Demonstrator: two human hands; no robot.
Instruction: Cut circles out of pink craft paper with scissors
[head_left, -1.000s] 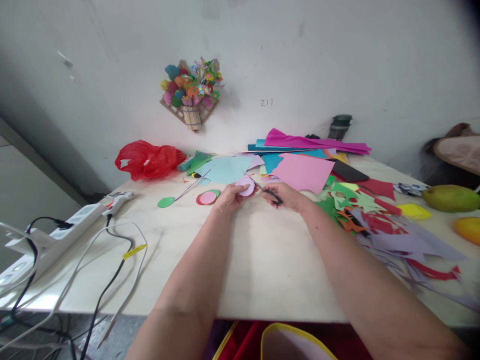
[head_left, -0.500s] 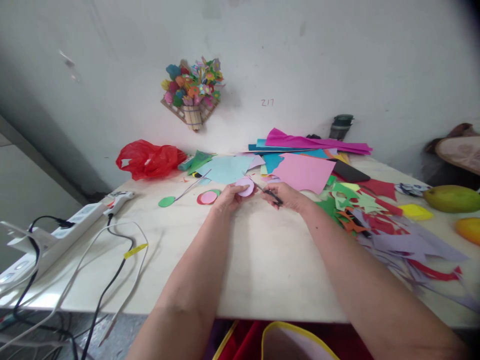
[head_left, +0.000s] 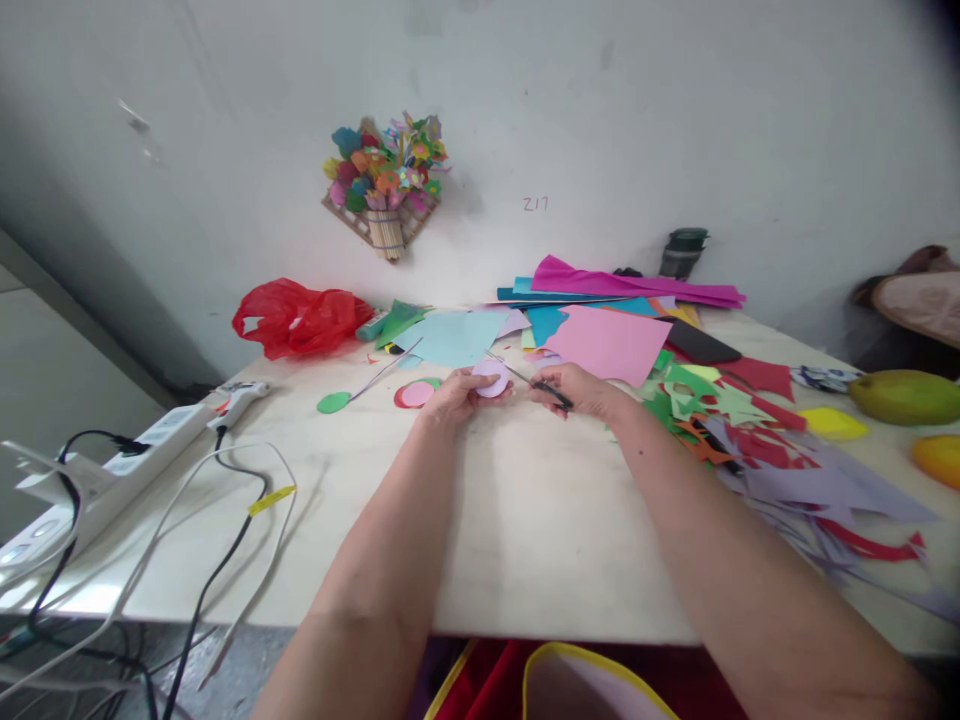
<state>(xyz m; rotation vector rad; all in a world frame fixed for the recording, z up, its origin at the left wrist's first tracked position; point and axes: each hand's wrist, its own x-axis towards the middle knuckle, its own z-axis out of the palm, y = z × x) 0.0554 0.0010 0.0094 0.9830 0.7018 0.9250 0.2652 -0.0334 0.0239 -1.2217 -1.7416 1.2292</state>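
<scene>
My left hand (head_left: 452, 394) pinches a small lilac paper disc (head_left: 492, 379) just above the table's middle. My right hand (head_left: 585, 391) grips black-handled scissors (head_left: 534, 381), whose blades point left and up at the disc's edge. Both forearms reach out from the bottom of the view. Just left of my left hand lie a pink disc on a red one (head_left: 413, 394), and a green disc on a thin stick (head_left: 334, 402).
Coloured paper sheets (head_left: 600, 340) pile at the back, with cut scraps (head_left: 750, 430) to the right. A red plastic bag (head_left: 296, 317) lies back left. A power strip with cables (head_left: 127, 460) sits at the left edge, fruit (head_left: 904, 396) at the far right. A paper bouquet (head_left: 386, 185) hangs on the wall.
Both hands have shifted slightly to the right with the disc and scissors. The scissor handles sit a little lower and further right.
</scene>
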